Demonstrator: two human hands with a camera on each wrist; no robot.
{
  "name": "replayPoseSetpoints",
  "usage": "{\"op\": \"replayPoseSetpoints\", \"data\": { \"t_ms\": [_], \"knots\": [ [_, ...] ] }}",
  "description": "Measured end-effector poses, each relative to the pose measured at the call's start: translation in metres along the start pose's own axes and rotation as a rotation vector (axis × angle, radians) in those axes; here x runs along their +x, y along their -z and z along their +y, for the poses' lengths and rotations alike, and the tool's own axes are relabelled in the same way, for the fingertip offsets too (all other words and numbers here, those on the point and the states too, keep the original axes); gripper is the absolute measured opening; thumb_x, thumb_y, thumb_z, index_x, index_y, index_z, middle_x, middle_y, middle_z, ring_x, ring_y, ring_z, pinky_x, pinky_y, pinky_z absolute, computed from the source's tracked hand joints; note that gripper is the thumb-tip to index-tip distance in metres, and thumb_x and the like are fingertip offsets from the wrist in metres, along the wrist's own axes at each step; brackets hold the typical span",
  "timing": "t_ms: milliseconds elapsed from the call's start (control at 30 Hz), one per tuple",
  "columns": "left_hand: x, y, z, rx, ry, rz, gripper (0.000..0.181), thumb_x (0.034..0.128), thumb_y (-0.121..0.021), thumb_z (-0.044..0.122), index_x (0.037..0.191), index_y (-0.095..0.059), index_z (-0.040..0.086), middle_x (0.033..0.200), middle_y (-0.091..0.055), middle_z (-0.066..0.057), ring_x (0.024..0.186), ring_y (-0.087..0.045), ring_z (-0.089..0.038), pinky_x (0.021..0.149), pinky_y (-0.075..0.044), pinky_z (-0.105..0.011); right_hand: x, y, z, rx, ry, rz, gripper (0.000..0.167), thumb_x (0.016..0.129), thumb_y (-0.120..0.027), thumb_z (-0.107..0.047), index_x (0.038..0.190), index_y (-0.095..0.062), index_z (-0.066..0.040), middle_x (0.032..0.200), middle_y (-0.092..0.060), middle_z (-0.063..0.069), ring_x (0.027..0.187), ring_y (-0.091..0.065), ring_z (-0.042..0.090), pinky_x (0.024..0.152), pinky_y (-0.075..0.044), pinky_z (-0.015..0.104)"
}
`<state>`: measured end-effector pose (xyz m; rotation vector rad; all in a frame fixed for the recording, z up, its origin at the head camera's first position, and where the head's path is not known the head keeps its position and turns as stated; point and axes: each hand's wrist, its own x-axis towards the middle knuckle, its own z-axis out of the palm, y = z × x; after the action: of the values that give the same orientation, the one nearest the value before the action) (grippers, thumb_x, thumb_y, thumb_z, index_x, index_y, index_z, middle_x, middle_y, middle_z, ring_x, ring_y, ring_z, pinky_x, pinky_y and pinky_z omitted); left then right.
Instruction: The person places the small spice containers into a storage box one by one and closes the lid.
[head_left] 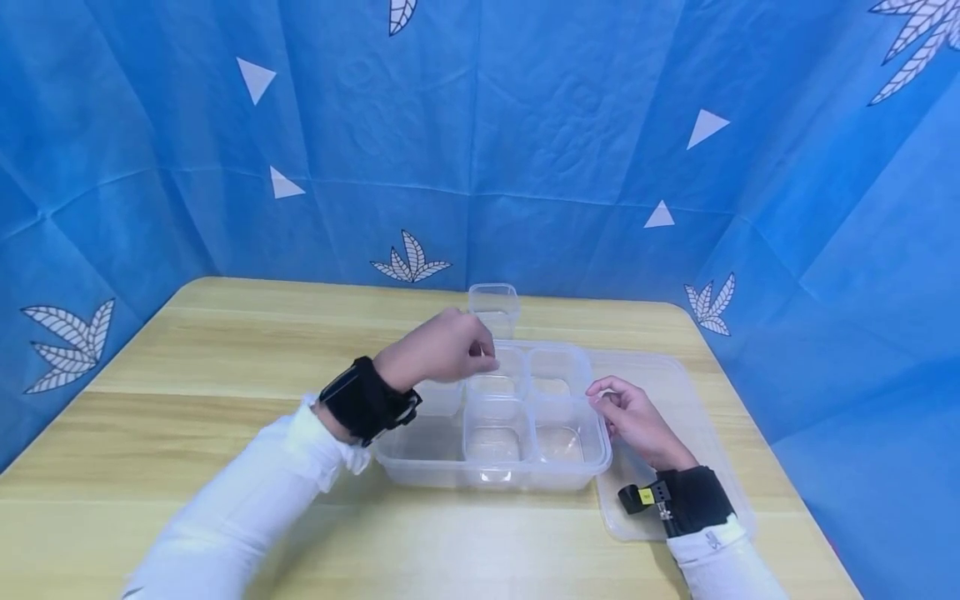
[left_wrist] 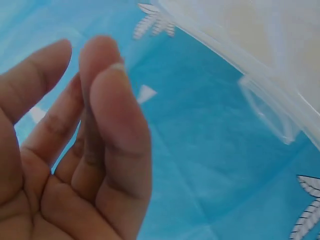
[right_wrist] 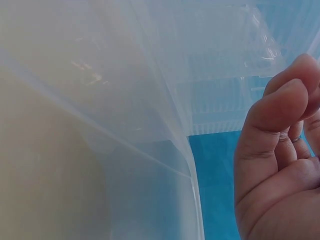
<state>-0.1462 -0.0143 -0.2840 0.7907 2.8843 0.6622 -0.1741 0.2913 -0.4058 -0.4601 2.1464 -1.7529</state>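
Observation:
A large clear plastic box (head_left: 438, 475) stands mid-table with several small clear square tubs (head_left: 495, 408) inside it. Its front left part shows no tub. My left hand (head_left: 438, 346) hovers over the box's back left part, fingers loosely bent; in the left wrist view the thumb and fingers have nothing between them. At the box's right side, my right hand (head_left: 633, 421) has its fingertips close to the rim. The right wrist view shows those fingers loosely bent and holding nothing; whether they touch the rim, I cannot tell.
Under my right forearm lies a flat translucent lid (head_left: 667, 375). Behind the box, near the table's back edge, are small clear tubs (head_left: 492, 300), seemingly stacked. A blue patterned curtain (head_left: 570, 167) surrounds the wooden table (head_left: 225, 350).

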Motion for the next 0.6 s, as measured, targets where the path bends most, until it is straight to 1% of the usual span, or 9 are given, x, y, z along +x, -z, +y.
{"op": "replayPoseSetpoints", "data": {
  "t_ms": [67, 200, 267, 367, 433, 500, 567, 600],
  "knots": [
    [0.011, 0.002, -0.008, 0.002, 0.056, 0.012, 0.012, 0.0903, -0.07, 0.02, 0.088, -0.076, 0.009, 0.079, -0.067, 0.002, 0.069, -0.06, -0.013, 0.066, -0.05, -0.026, 0.0, 0.0, 0.0, 0.005, 0.002, -0.001, 0.026, 0.099, -0.053, -0.01, 0.114, -0.049, 0.01, 0.073, -0.051, 0.002, 0.056, -0.048, 0.01, 0.051, -0.047, 0.025],
    [0.033, 0.006, -0.023, 0.023, 0.179, 0.009, 0.015, 0.0915, -0.069, 0.022, 0.094, -0.076, 0.01, 0.094, -0.069, -0.002, 0.08, -0.061, -0.016, 0.071, -0.05, -0.029, 0.0, 0.0, -0.001, 0.016, 0.011, -0.011, 0.027, 0.099, -0.053, -0.009, 0.115, -0.047, 0.012, 0.075, -0.053, 0.003, 0.055, -0.049, 0.01, 0.051, -0.048, 0.025],
    [0.042, 0.007, -0.03, 0.022, 0.234, -0.011, 0.016, 0.0924, -0.068, 0.022, 0.098, -0.075, 0.009, 0.098, -0.068, -0.004, 0.079, -0.063, -0.018, 0.069, -0.052, -0.03, 0.0, 0.0, -0.001, 0.014, 0.014, -0.009, 0.027, 0.099, -0.053, -0.009, 0.115, -0.047, 0.012, 0.076, -0.054, 0.005, 0.055, -0.049, 0.01, 0.051, -0.048, 0.025],
    [0.053, 0.006, -0.04, -0.001, 0.308, -0.063, 0.02, 0.0938, -0.066, 0.021, 0.107, -0.072, 0.007, 0.099, -0.068, -0.008, 0.071, -0.064, -0.02, 0.062, -0.052, -0.03, 0.0, 0.001, -0.001, 0.01, 0.014, -0.003, 0.026, 0.099, -0.053, -0.008, 0.115, -0.047, 0.012, 0.077, -0.055, 0.006, 0.055, -0.05, 0.01, 0.05, -0.048, 0.025],
    [0.059, 0.004, -0.046, -0.013, 0.351, -0.098, 0.027, 0.0945, -0.065, 0.019, 0.117, -0.068, 0.005, 0.105, -0.065, -0.01, 0.064, -0.063, -0.019, 0.057, -0.052, -0.028, 0.0, 0.001, -0.001, 0.006, 0.01, -0.001, 0.026, 0.099, -0.053, -0.009, 0.115, -0.048, 0.012, 0.077, -0.055, 0.006, 0.055, -0.05, 0.011, 0.05, -0.048, 0.025],
    [0.064, 0.002, -0.052, -0.014, 0.389, -0.123, 0.034, 0.0948, -0.064, 0.018, 0.126, -0.063, 0.005, 0.118, -0.062, -0.012, 0.061, -0.061, -0.018, 0.054, -0.051, -0.027, 0.0, 0.0, 0.0, 0.002, 0.006, -0.002, 0.027, 0.099, -0.053, -0.009, 0.115, -0.048, 0.012, 0.077, -0.055, 0.006, 0.055, -0.05, 0.011, 0.05, -0.048, 0.025],
    [0.069, 0.0, -0.057, -0.013, 0.42, -0.137, 0.038, 0.0951, -0.063, 0.017, 0.132, -0.059, 0.006, 0.132, -0.054, -0.014, 0.065, -0.061, -0.02, 0.057, -0.051, -0.027, 0.0, 0.0, 0.001, 0.001, 0.003, -0.004, 0.027, 0.099, -0.052, -0.008, 0.116, -0.047, 0.012, 0.077, -0.055, 0.006, 0.055, -0.051, 0.011, 0.051, -0.049, 0.026],
    [0.071, -0.001, -0.059, 0.004, 0.422, -0.144, 0.04, 0.0954, -0.062, 0.016, 0.134, -0.058, 0.007, 0.138, -0.05, -0.014, 0.075, -0.062, -0.022, 0.061, -0.052, -0.028, 0.001, 0.0, 0.001, 0.002, 0.004, -0.005, 0.027, 0.099, -0.052, -0.008, 0.116, -0.047, 0.012, 0.077, -0.055, 0.006, 0.056, -0.051, 0.011, 0.051, -0.049, 0.026]
  ]
}}
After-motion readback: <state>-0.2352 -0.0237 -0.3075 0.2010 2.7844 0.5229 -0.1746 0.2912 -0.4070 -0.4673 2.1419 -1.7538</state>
